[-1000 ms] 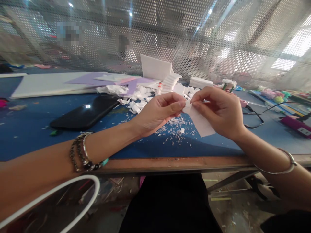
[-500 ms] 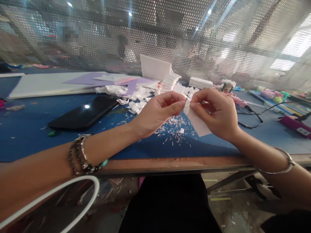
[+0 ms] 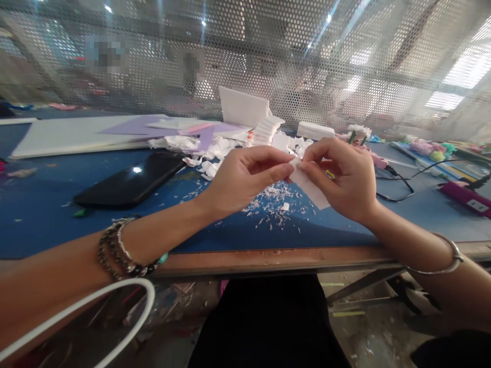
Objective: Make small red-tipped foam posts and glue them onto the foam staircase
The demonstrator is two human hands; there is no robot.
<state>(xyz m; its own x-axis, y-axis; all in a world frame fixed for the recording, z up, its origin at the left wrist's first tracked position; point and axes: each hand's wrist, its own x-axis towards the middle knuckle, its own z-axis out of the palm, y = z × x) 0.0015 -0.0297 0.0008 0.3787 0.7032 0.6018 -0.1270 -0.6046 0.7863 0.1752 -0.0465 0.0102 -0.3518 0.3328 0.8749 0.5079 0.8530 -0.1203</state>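
Note:
Both my hands pinch one strip of white paper (image 3: 312, 191) above the blue table. My left hand (image 3: 251, 176) has its thumb and forefinger closed at the strip's upper end. My right hand (image 3: 341, 176) grips the same end from the other side, fingertips almost touching the left ones. The strip's free part hangs down to the right, partly behind the right hand. Beneath the hands, tiny white paper shreds (image 3: 274, 199) are scattered over the table, with a small white square (image 3: 286, 206) among them.
A black phone (image 3: 130, 181) lies to the left. Behind the hands are crumpled white scraps (image 3: 209, 168), white sheets (image 3: 76, 135) and a purple sheet (image 3: 130, 124). On the right lie a black cable (image 3: 401, 179) and a purple power strip (image 3: 466, 197). A perforated metal screen (image 3: 268, 56) rises at the back.
The hands stay together on the strip. My left hand has shifted slightly left and its fingers cover the strip's end differently. The strip's lower end has swung slightly up and left.

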